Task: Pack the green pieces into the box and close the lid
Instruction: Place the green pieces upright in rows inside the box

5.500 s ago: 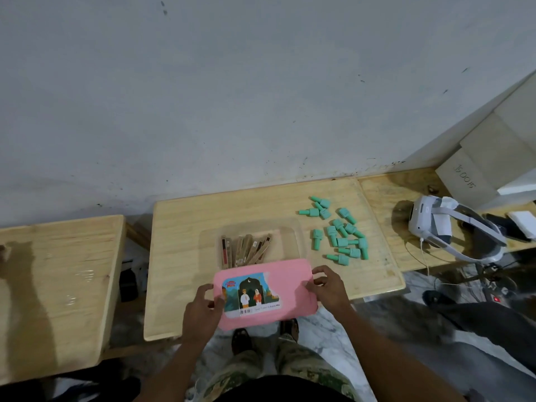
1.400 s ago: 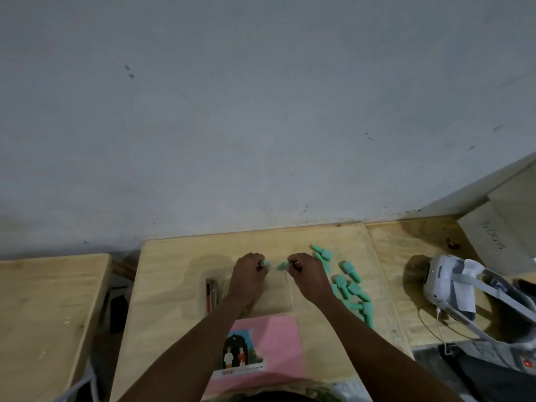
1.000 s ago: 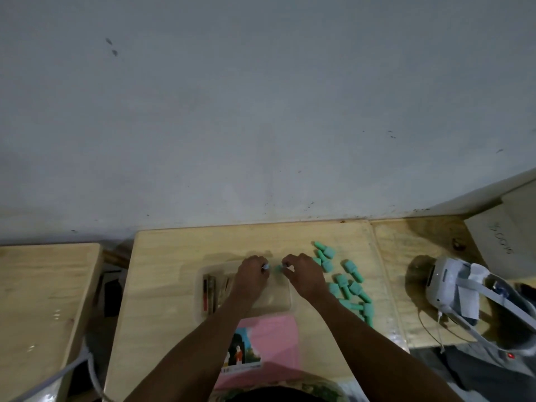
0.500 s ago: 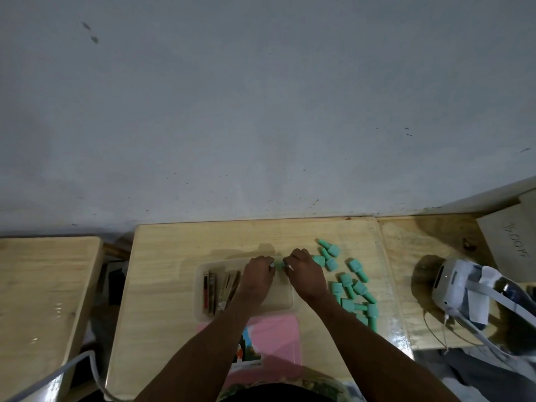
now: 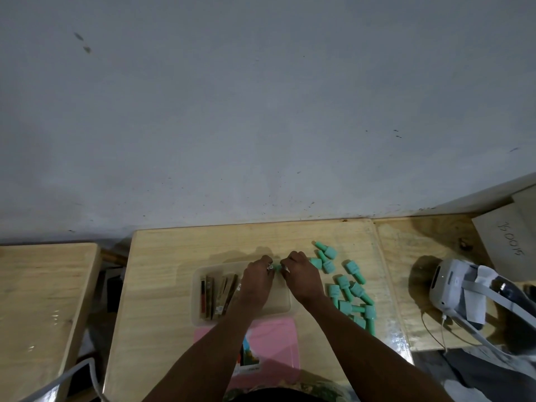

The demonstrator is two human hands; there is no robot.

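Observation:
A clear plastic box [image 5: 200, 288] lies on the wooden table [image 5: 162, 285], with brown sticks [image 5: 216, 294] in its left half. My left hand [image 5: 256, 285] and my right hand [image 5: 301, 278] meet over the box's far edge. Both pinch one small green piece [image 5: 277, 267] between their fingertips. Several green pieces [image 5: 346, 288] lie loose on the table just right of the box. The pink lid [image 5: 278, 340], with a picture label, rests flat on the near side of the box, partly under my arms.
A white headset [image 5: 452, 288] with straps and a cable sits on the neighbouring table to the right. A cardboard box [image 5: 504, 245] stands at the far right. A second wooden table [image 5: 37, 300] is at the left. A grey wall rises behind.
The lid left my hands and now lies by the near edge. Both hands went to the box's far edge and hold a green piece there; over the last second they barely moved.

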